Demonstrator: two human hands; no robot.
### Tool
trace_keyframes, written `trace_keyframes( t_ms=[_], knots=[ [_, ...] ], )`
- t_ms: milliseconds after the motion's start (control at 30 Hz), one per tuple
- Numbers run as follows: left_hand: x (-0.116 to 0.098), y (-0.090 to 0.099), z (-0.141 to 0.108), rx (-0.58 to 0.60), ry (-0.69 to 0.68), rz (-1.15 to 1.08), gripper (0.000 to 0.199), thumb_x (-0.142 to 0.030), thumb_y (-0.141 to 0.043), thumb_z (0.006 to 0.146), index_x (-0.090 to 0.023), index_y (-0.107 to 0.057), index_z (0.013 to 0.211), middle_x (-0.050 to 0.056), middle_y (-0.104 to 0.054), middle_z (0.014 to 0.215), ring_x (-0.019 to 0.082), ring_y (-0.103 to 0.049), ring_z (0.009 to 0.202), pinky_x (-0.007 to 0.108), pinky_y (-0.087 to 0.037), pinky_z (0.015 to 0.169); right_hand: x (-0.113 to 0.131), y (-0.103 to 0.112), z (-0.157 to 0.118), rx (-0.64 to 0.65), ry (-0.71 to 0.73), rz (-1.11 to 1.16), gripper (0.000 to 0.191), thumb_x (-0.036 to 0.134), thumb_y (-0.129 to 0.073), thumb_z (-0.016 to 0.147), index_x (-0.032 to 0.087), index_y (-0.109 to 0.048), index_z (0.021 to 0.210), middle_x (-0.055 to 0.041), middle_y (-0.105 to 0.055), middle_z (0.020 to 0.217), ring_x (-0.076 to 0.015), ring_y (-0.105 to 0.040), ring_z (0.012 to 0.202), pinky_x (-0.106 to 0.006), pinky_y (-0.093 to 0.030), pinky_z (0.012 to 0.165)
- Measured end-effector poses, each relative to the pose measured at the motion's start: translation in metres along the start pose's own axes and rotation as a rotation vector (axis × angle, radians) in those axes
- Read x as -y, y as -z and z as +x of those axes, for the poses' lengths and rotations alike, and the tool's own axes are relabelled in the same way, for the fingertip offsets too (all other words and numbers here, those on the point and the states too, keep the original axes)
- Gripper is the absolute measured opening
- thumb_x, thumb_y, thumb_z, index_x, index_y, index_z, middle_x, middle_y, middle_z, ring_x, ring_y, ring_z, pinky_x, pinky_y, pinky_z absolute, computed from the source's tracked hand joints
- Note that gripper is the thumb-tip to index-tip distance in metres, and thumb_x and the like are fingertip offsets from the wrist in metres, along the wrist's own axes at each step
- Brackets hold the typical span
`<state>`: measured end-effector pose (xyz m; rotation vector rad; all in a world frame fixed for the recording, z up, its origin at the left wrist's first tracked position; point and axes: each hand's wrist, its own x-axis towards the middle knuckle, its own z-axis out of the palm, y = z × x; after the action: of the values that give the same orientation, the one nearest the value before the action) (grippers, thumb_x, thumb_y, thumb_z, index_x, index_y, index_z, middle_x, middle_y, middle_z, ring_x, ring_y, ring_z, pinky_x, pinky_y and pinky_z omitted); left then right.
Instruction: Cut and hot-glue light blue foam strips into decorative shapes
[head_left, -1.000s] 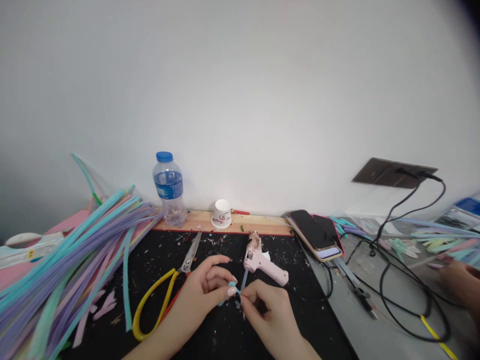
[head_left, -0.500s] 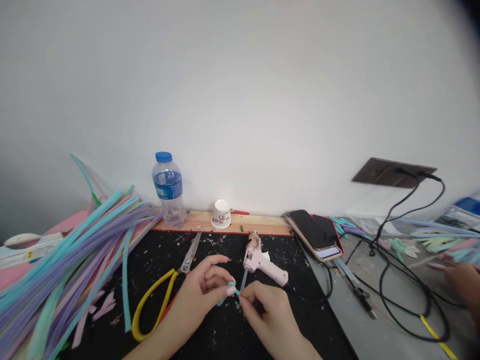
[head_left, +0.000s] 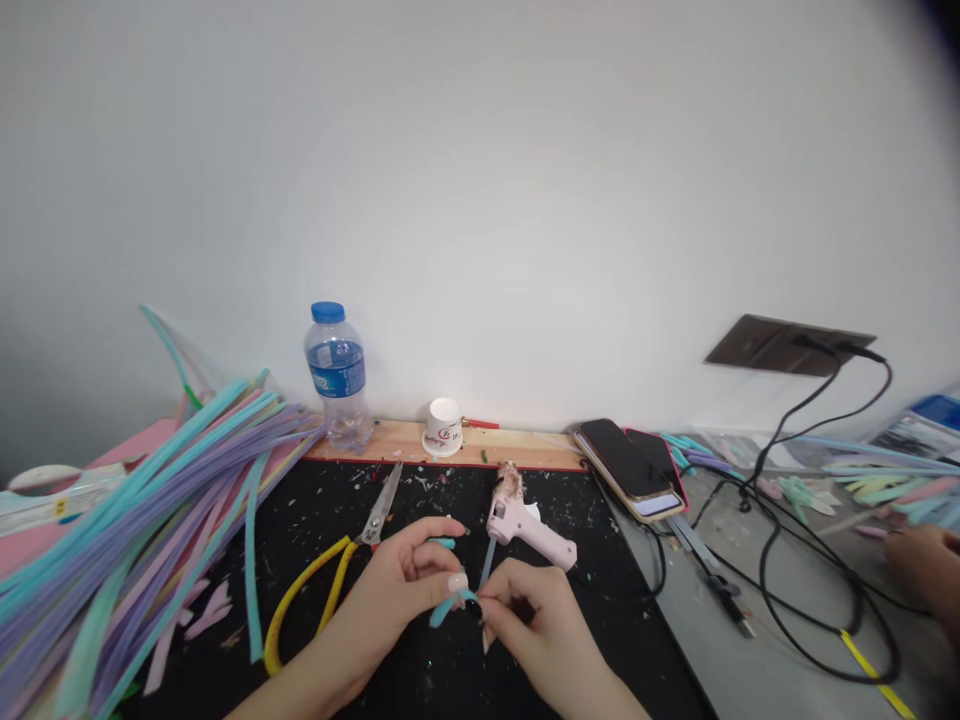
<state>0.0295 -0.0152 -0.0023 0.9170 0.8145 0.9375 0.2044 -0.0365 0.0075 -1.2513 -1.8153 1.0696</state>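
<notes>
My left hand (head_left: 409, 585) pinches a short turquoise pipe cleaner (head_left: 444, 609) between thumb and fingers over the black mat. At its other end the fingertips of my right hand (head_left: 534, 625) are closed on the same piece. Another bit of turquoise shows behind my left fingers. Just beyond my right hand lies a pale pink glue gun (head_left: 534, 530), with a glue stick (head_left: 487, 564) jutting from its back. Yellow-handled scissors (head_left: 379, 512) lie beside my left hand, their handles partly behind my forearm.
A big pile of pastel pipe cleaners (head_left: 202, 510) covers the left. At the back stand a water bottle (head_left: 335, 380) and a paper cup (head_left: 442, 428). Phones (head_left: 628, 465) and black cables (head_left: 769, 560) lie on the right, where another person's hand (head_left: 926, 565) shows.
The turquoise piece has turned in my fingers, and one end now hangs down to the left below my left thumb. My left fingers have opened a little; both hands stay in place.
</notes>
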Motion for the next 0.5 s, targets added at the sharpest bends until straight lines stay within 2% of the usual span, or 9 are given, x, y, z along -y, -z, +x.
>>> trace_keyframes(
  t_ms=[100, 233, 300, 367, 500],
  knots=[
    [-0.0014, -0.0003, -0.0041, 0.073, 0.068, -0.105, 0.041, -0.021, -0.076, 0.067, -0.017, -0.056, 0.102, -0.004, -0.059, 0.063, 0.01, -0.055, 0.056, 0.019, -0.036, 0.051, 0.0041, 0.0018, 0.0006, 0.054, -0.061, 0.155, 0.015, 0.014, -0.057, 0.079, 0.015, -0.061, 0.064, 0.0012, -0.061, 0.053, -0.0107, -0.057, 0.05, -0.019, -0.042, 0.052],
    [-0.0036, -0.0017, -0.0083, 0.177, 0.185, -0.221, 0.043, -0.02, -0.076, 0.067, -0.016, -0.055, 0.105, -0.005, -0.056, 0.062, 0.009, -0.055, 0.055, 0.02, -0.039, 0.053, 0.0081, 0.0029, 0.0, 0.113, -0.098, 0.275, 0.013, 0.012, -0.059, 0.076, 0.015, -0.064, 0.065, 0.0015, -0.062, 0.053, -0.0091, -0.055, 0.048, -0.017, -0.039, 0.047],
    [-0.0042, -0.0022, -0.0074, 0.176, 0.189, -0.227, 0.043, -0.021, -0.075, 0.068, -0.016, -0.054, 0.106, -0.005, -0.056, 0.063, 0.009, -0.056, 0.055, 0.02, -0.039, 0.053, 0.008, 0.0031, 0.0003, 0.111, -0.113, 0.303, 0.014, 0.014, -0.059, 0.076, 0.015, -0.063, 0.063, 0.0018, -0.06, 0.052, -0.0085, -0.053, 0.045, -0.017, -0.038, 0.044],
    [-0.0038, -0.0017, -0.0044, 0.121, 0.127, -0.169, 0.044, -0.021, -0.074, 0.069, -0.017, -0.053, 0.107, -0.003, -0.058, 0.066, 0.01, -0.057, 0.058, 0.02, -0.039, 0.053, 0.0066, 0.0035, 0.0011, 0.068, -0.111, 0.294, 0.017, 0.018, -0.06, 0.077, 0.015, -0.061, 0.061, 0.0021, -0.059, 0.05, -0.0086, -0.052, 0.044, -0.017, -0.038, 0.044],
    [-0.001, 0.0014, 0.0015, 0.023, -0.084, 0.019, 0.047, -0.019, -0.075, 0.066, -0.02, -0.051, 0.107, 0.001, -0.064, 0.085, 0.012, -0.06, 0.064, 0.024, -0.045, 0.059, 0.0018, 0.0042, 0.003, -0.018, -0.087, 0.175, 0.021, 0.024, -0.058, 0.08, 0.015, -0.059, 0.061, 0.001, -0.058, 0.05, -0.0098, -0.053, 0.046, -0.019, -0.039, 0.047]
  ],
)
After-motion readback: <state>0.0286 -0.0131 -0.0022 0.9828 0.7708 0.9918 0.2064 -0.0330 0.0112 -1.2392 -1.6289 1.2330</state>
